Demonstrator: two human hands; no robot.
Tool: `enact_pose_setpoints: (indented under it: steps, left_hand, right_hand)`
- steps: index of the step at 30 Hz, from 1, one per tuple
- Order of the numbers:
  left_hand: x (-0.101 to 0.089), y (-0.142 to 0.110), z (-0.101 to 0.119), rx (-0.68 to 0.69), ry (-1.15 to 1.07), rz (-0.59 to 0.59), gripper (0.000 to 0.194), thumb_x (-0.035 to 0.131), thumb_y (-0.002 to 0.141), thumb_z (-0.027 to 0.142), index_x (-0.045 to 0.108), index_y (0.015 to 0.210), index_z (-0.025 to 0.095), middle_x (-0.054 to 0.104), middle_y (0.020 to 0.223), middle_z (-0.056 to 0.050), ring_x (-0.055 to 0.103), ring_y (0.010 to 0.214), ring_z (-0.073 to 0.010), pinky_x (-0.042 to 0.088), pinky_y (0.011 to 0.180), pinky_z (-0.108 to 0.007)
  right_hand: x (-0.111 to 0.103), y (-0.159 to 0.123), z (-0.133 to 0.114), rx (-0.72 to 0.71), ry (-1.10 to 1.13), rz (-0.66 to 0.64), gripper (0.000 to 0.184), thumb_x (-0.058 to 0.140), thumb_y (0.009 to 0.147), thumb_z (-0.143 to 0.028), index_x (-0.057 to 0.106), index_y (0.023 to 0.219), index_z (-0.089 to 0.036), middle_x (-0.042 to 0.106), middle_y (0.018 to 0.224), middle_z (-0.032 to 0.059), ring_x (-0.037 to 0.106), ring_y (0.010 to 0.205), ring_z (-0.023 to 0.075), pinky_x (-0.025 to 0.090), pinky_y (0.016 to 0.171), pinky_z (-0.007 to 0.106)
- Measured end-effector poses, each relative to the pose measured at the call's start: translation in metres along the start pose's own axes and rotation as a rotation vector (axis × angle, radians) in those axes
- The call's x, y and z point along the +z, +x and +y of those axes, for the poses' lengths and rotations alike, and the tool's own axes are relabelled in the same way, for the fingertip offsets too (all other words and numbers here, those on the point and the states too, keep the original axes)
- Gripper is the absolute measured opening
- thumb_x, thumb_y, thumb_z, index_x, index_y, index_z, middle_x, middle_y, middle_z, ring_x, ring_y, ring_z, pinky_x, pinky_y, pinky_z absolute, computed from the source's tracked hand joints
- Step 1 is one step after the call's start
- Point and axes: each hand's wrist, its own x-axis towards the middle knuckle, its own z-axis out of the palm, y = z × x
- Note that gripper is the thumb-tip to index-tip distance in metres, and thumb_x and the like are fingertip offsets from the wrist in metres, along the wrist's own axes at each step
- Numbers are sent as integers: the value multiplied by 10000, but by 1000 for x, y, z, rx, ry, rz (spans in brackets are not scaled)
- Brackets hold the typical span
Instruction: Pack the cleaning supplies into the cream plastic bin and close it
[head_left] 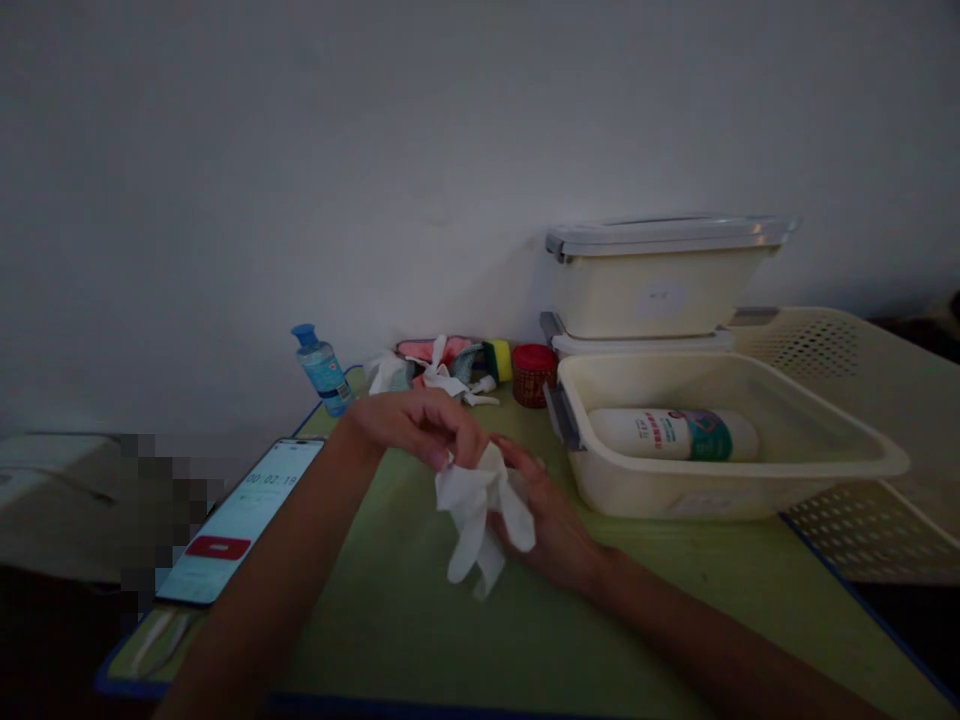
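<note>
A crumpled white tissue [476,510] hangs in loose folds between my hands, over the middle of the green table. My left hand [424,420] comes in from above, wrist bent and fingers curled down, pinching the top of the tissue. Behind and to the right of it, my right hand [536,510] is curved around the other side, thumb and fingers partly hidden by the folds. Both hands touch the tissue and lie close together.
A phone [236,520] showing a timer lies at left, with a blue bottle [326,370] beyond it. Cloths [439,355], a yellow sponge [497,360] and a red-lidded jar [534,375] stand behind. At right, an open cream bin [735,490] holds a white bottle [667,433], near lidded boxes [660,290].
</note>
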Motion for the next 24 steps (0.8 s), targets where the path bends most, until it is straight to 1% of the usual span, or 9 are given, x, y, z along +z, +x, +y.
enact_pose_setpoints:
  steps: [2,4,6,7,11,16,18,20,24]
  left_hand:
    - [-1,-4,-12,-116,84,55,333,588,710,497,640,772,174,656,743,-76,614,726,-190,491,702,-293]
    - [-3,-10,-34,-262,203,247,307,495,781,427,608,884,160,645,775,-54,609,739,-170,486,691,-275]
    - [-4,-15,-60,-428,464,492,257,454,789,356,595,782,141,615,706,-33,580,658,-151,473,625,-256]
    - [-5,-17,-72,-457,512,545,236,448,787,316,593,761,131,609,697,-38,569,648,-154,468,628,-267]
    - [-8,-19,-111,-453,582,705,225,463,756,205,599,914,123,629,942,-86,575,861,-190,451,798,-316]
    - [-16,-16,-139,-433,602,956,341,420,781,209,557,1075,102,561,1167,-131,497,1106,-238,348,979,-392]
    - [-16,-17,-145,-419,584,1013,362,411,796,243,550,1100,105,551,1199,-124,486,1134,-243,327,1001,-397]
    - [-13,-17,-146,-398,552,1024,355,388,820,289,577,1063,111,592,1146,-110,527,1082,-235,361,975,-381]
    - [6,-16,-137,-348,464,969,387,314,866,367,626,950,153,667,958,-61,607,903,-184,464,830,-305]
  right_hand:
    - [-1,0,-1,-56,-52,-137,614,573,747,-215,329,1311,-197,309,1376,143,356,1235,255,354,968,420]
    - [-1,-1,-1,-87,-102,-253,487,578,730,-161,473,1205,-196,345,1360,125,380,1212,244,358,959,396]
    - [0,-2,-1,-99,-126,-301,374,570,723,-123,557,1093,-174,451,1273,118,439,1147,223,373,936,370]
    - [0,-1,-1,-102,-132,-309,337,571,721,-117,576,1054,-165,497,1223,115,461,1117,216,379,926,363]
    - [1,1,-2,-109,-150,-308,276,597,697,-108,603,971,-142,569,1124,105,502,1056,209,391,903,351]
    - [-2,3,-7,-78,-176,-363,254,616,694,-151,607,947,-132,602,1049,99,527,1001,213,412,875,354]
    - [-4,3,-8,-62,-180,-376,330,607,699,-161,585,1027,-130,594,1086,105,512,1030,226,394,913,378]
    - [-4,2,-7,-50,-171,-370,486,592,696,-148,505,1174,-124,540,1197,122,464,1115,242,351,974,403]
    - [0,-1,-3,27,-77,-291,703,555,691,-108,277,1337,-121,311,1392,161,310,1274,230,315,1022,383]
